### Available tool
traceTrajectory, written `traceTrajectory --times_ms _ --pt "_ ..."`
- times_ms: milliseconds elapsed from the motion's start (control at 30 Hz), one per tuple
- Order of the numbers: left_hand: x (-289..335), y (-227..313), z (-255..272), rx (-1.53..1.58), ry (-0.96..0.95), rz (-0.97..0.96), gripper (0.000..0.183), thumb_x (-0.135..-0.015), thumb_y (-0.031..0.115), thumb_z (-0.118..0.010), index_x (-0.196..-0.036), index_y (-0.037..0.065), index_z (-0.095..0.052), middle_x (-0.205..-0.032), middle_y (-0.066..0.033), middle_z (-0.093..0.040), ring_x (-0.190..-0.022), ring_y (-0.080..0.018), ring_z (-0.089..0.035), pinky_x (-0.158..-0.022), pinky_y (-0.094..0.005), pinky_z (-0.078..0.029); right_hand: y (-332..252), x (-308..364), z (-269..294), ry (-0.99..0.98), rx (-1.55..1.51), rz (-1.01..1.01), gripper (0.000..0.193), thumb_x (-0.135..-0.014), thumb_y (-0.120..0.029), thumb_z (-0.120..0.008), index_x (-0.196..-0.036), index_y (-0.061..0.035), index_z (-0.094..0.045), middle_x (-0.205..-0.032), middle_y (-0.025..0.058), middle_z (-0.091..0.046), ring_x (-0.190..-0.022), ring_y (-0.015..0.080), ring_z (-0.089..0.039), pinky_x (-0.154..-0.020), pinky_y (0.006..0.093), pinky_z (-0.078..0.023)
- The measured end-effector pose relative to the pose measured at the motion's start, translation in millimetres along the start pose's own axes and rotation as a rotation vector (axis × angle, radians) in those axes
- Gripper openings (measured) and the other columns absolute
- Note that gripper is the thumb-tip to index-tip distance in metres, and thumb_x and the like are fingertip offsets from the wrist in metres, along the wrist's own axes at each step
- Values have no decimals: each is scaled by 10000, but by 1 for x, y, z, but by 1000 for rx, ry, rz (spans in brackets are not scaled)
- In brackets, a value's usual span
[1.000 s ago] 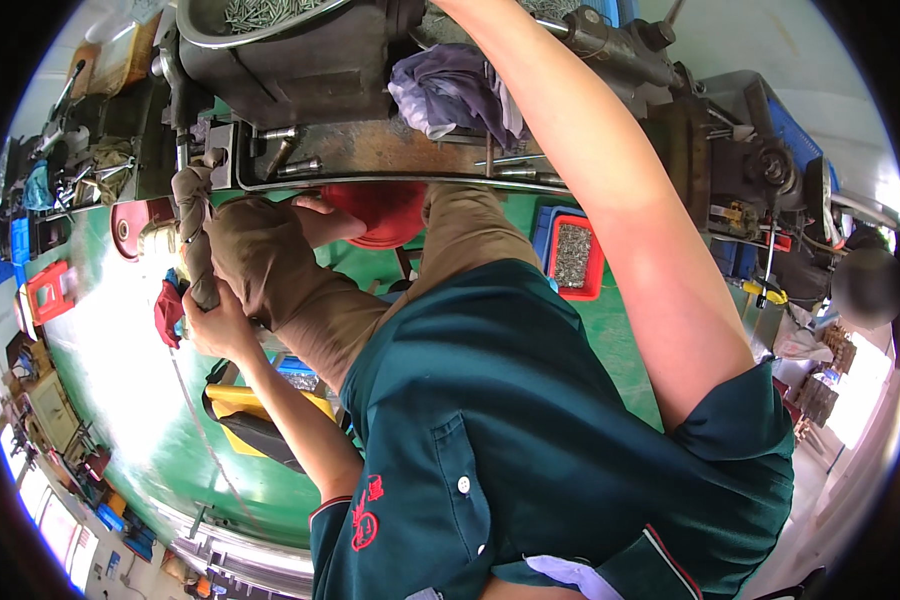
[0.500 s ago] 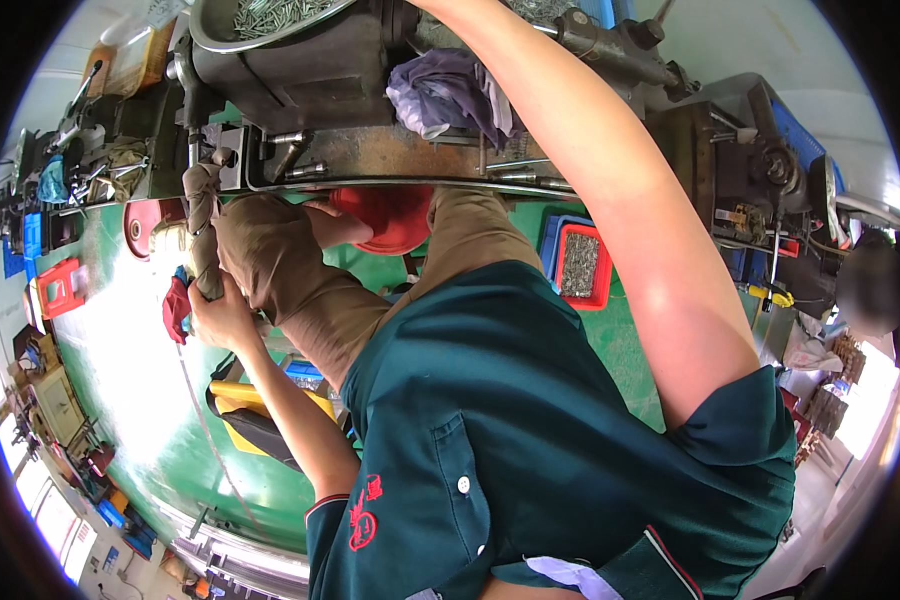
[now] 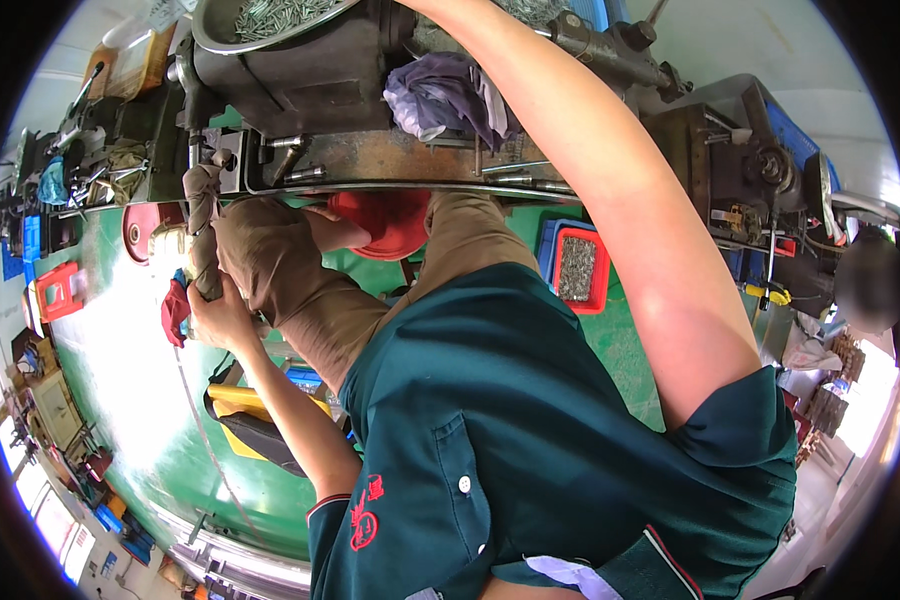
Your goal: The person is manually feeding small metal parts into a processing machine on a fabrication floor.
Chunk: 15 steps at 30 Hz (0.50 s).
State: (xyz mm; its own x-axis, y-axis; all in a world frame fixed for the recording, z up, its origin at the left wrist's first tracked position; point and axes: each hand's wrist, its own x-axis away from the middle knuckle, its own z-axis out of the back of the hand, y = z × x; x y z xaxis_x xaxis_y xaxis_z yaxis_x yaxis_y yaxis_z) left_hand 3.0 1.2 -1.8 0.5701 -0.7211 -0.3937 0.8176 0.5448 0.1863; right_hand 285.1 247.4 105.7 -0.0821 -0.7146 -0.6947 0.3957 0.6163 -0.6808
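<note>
My left hand is closed around the lower end of a lever handle wrapped in brown cloth, on the left front of the machine. A dark red cloth hangs beside those fingers. My right forearm reaches up across the machine, and its hand lies beyond the top edge, out of sight. Left of that arm, a metal bowl heaped with small metal pins sits on top of the machine. A crumpled purple-grey rag lies between the machine body and my right forearm.
Metal rods and tube-like tools lie on the machine's tray. Under it are a red round stool and a red bin of small metal parts. A yellow and black bag is near my left forearm. Other machines stand at both sides.
The view has shifted very slightly. My left hand keeps its hold on the wrapped lever handle, and the right arm stays stretched over the machine.
</note>
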Motion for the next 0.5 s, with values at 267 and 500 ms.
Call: traceTrajectory --times_ms 267,500 --pt "3 1 2 4 12 -4 344 -643 389 -616 -799 84 -600 -663 -144 -593 -603 -336 -569 -537 -421 -419 5 0 -2 14 -6 -9 287 -726 -230 -536 -587 21 -532 -533 180 -512 -505 295 -533 -493 361 -393" --pt "3 2 3 -11 2 3 352 -646 394 -611 -805 80 -601 -672 -148 -594 -609 -338 -571 -537 -423 -420 2 -1 -2 28 -32 -16 275 -723 -224 -542 -599 21 -531 -537 176 -515 -498 276 -528 -492 355 -392"
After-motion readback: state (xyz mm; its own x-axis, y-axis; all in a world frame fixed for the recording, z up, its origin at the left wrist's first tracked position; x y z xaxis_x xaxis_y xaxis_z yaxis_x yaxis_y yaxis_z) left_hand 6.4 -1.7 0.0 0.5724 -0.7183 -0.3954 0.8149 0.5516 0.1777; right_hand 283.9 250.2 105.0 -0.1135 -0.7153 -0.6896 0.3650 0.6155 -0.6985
